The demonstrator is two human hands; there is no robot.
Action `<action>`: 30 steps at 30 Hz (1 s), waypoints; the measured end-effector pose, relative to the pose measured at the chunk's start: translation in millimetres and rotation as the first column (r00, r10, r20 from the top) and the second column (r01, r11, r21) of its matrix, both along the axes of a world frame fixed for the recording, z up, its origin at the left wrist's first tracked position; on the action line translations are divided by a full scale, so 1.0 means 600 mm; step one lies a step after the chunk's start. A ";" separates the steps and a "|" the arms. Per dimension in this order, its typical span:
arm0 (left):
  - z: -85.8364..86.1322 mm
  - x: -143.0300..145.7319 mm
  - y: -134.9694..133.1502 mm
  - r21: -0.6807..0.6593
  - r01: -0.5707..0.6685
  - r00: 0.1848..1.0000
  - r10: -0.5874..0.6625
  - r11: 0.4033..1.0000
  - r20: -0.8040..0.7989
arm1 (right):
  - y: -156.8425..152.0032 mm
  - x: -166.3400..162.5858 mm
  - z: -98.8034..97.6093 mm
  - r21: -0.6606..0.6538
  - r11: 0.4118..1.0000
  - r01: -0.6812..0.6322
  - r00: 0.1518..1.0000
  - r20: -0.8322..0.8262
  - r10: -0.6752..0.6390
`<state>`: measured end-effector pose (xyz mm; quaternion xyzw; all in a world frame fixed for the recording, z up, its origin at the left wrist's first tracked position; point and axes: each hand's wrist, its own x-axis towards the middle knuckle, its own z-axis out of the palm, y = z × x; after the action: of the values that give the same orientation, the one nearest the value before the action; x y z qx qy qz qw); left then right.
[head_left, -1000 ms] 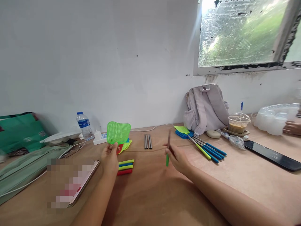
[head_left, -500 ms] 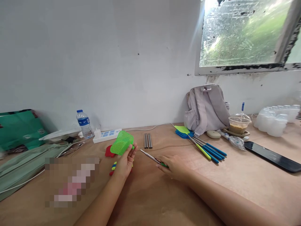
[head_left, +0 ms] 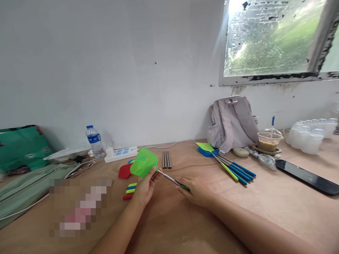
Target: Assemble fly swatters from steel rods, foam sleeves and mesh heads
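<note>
My left hand [head_left: 147,185] pinches the neck of a green mesh fly swatter head [head_left: 144,162]. My right hand [head_left: 194,190] is closed on a metal rod with a green grip, the fly swatter handle [head_left: 172,179]. The rod's tip meets the neck of the head at my left fingers; how far it is in I cannot tell. Behind my left hand lie a red swatter head [head_left: 125,171] and several coloured grips [head_left: 129,188], partly hidden. Several metal tubes [head_left: 166,159] lie side by side beyond my hands.
Assembled blue and yellow-green fly swatters [head_left: 233,169] lie to the right before a grey backpack [head_left: 233,121]. Further right are a drink cup [head_left: 269,141], a black phone-like slab [head_left: 307,176] and white bottles [head_left: 311,139]. A power strip [head_left: 122,153] and water bottle [head_left: 94,141] stand back left.
My left hand has moved right with the green head, and its neck now meets the rod's tip; a gap was between them before. My right hand has barely moved.
</note>
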<state>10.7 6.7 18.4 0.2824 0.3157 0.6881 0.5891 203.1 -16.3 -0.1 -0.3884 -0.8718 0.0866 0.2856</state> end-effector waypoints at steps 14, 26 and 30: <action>-0.001 -0.011 -0.002 0.033 0.129 0.966 -0.118 0.991 -0.232 | 0.002 -0.003 -0.015 0.013 1.000 -0.006 1.000 -0.023 0.006; 0.012 0.004 -0.016 0.005 0.186 0.952 -0.179 0.983 -0.248 | 0.005 -0.001 -0.021 0.061 0.998 -0.027 0.997 -0.065 0.031; 0.015 -0.005 -0.019 -0.032 0.272 0.924 -0.270 0.962 -0.270 | 0.004 -0.001 -0.021 0.067 0.996 -0.052 0.994 -0.094 0.058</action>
<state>7.7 -4.8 27.5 0.4167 0.3494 0.5558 0.6287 202.4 -14.0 -12.9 -0.3503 -0.8698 0.0847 0.3369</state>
